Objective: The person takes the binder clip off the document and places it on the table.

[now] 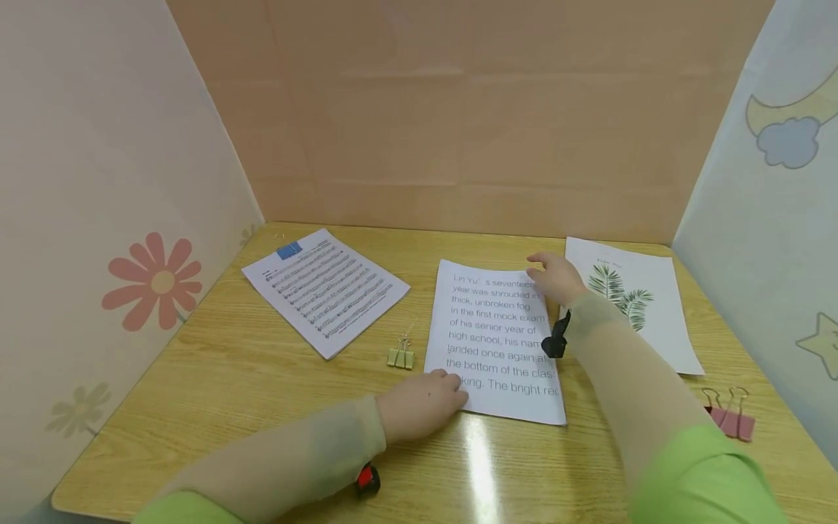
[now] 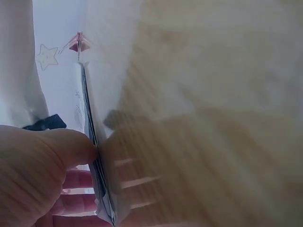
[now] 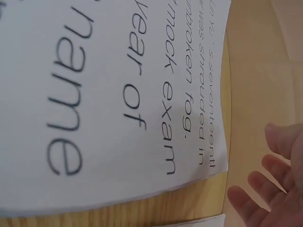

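Note:
A stack of printed sheets (image 1: 497,346) with large text lies on the table in the head view. My left hand (image 1: 422,404) grips its near left corner. In the left wrist view, the thumb (image 2: 78,147) lies against the edge of the stack (image 2: 90,118), with the other fingers beside it. My right hand (image 1: 559,278) is by the far right corner. The right wrist view shows its fingers (image 3: 267,187) loosely bent and apart from the sheets (image 3: 109,142). A yellow binder clip (image 1: 401,356) stands just left of the stack.
Sheet music (image 1: 327,291) with a blue clip (image 1: 289,250) lies at the far left. A page with palm leaves (image 1: 644,306) lies on the right. Pink binder clips (image 1: 733,422) sit near the right edge of the wooden table (image 1: 262,393). Panels enclose the back and sides.

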